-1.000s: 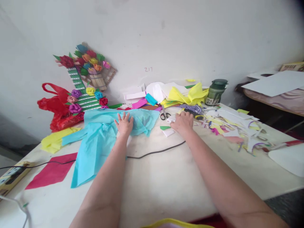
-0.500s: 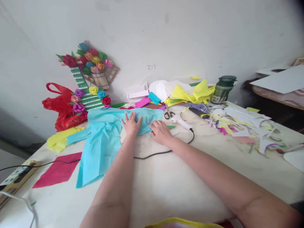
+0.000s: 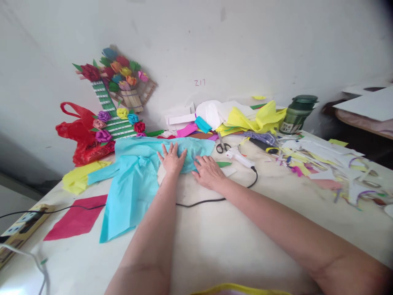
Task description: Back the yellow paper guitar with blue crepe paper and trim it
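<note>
1. Left hand (image 3: 173,162): palm down, fingers spread toward the far edge of the table (image 3: 233,241), flat on the turquoise sheet (image 3: 130,178); forearm extends from the near edge.
2. Right hand (image 3: 210,173): palm down, fingers slightly bent and parted, fingertips at the sheet's right portion; firm contact cannot be told.
3. Sheet: crumpled, under the left hand, spreading from there toward the left edge.
4. White glue gun (image 3: 240,157): beyond the right hand, toward the right edge, apart from it.
</note>
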A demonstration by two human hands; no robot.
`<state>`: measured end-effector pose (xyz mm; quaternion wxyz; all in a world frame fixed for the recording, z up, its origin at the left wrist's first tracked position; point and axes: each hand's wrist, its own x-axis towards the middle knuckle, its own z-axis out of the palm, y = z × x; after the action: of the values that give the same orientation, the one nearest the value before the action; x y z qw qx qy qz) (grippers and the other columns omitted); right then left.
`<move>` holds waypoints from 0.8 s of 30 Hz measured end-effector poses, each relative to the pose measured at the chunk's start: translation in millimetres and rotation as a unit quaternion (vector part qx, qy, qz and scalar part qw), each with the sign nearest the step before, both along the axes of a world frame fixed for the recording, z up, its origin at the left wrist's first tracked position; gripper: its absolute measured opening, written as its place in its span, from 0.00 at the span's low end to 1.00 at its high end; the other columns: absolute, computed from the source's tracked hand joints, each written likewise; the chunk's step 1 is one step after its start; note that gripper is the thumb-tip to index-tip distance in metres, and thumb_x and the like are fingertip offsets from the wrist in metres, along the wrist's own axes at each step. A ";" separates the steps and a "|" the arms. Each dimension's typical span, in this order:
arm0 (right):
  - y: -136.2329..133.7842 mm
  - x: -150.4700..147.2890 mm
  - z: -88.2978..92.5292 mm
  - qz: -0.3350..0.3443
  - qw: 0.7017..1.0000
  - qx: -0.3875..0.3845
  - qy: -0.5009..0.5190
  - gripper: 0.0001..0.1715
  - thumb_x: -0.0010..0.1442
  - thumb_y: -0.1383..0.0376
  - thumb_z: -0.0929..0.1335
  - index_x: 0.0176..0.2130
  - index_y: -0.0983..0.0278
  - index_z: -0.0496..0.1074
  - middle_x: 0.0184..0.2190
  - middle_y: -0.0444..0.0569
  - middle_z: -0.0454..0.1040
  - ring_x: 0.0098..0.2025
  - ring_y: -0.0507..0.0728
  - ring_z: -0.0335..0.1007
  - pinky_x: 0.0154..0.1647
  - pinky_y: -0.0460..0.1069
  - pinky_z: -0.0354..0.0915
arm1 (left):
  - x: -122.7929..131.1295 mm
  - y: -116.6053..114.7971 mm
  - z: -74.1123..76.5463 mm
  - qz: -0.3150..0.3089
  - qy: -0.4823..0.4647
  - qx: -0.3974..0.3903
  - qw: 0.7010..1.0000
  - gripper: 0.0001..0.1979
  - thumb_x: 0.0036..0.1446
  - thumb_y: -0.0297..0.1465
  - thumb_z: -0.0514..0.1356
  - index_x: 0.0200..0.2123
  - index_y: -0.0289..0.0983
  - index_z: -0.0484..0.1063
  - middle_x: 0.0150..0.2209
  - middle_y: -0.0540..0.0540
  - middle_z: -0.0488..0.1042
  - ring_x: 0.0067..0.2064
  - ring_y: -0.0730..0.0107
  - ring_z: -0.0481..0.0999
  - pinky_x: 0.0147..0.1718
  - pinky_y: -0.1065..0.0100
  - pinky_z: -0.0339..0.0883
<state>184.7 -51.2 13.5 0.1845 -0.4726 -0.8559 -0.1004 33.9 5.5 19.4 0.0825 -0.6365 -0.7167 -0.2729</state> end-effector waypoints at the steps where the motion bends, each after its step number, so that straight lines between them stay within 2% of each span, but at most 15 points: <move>1: 0.0 0.1 -0.7 0.000 1.000 0.002 0.002 0.25 0.61 0.57 0.57 0.49 0.69 0.68 0.54 0.59 0.61 0.50 0.63 0.53 0.51 0.58 0.50 | 0.0 -0.2 -0.3 -0.002 0.002 0.003 1.000 0.29 0.56 0.47 0.46 0.59 0.41 0.57 0.61 0.48 0.55 0.65 0.56 0.34 0.60 0.47 0.25; 9: 5.5 2.0 -9.8 -0.012 1.000 -0.007 0.011 0.25 0.60 0.55 0.58 0.48 0.66 0.69 0.59 0.54 0.54 0.53 0.63 0.52 0.51 0.57 0.50 | -1.7 1.1 -2.2 -0.009 0.002 0.016 1.000 0.30 0.55 0.48 0.47 0.59 0.41 0.57 0.61 0.48 0.55 0.65 0.55 0.35 0.59 0.46 0.26; 14: 1.3 4.2 -6.4 -0.015 0.999 -0.009 0.039 0.26 0.60 0.55 0.58 0.50 0.67 0.68 0.61 0.55 0.53 0.53 0.63 0.52 0.52 0.58 0.50 | -2.1 0.0 -2.2 -0.008 -0.001 0.007 1.000 0.30 0.56 0.48 0.46 0.59 0.41 0.57 0.61 0.49 0.55 0.65 0.55 0.34 0.59 0.46 0.25; 20: -2.9 4.8 -1.8 0.063 0.997 0.006 0.038 0.25 0.61 0.60 0.59 0.54 0.68 0.64 0.57 0.56 0.60 0.57 0.60 0.53 0.57 0.57 0.46 | -2.7 0.6 -1.2 -0.008 -0.010 -0.008 1.000 0.30 0.56 0.48 0.46 0.59 0.41 0.56 0.61 0.49 0.56 0.65 0.56 0.34 0.59 0.46 0.25; 24: 0.1 3.1 -4.4 0.078 0.997 -0.014 0.021 0.25 0.61 0.60 0.58 0.55 0.67 0.64 0.57 0.54 0.61 0.59 0.59 0.52 0.58 0.57 0.44 | -2.8 1.7 -1.3 -0.003 -0.017 -0.014 1.000 0.30 0.56 0.47 0.47 0.59 0.42 0.56 0.60 0.48 0.57 0.65 0.56 0.34 0.59 0.45 0.25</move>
<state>187.9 -51.1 9.1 0.2025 -0.4092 -0.8874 -0.0636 31.1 7.2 18.1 0.0608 -0.6350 -0.7197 -0.2739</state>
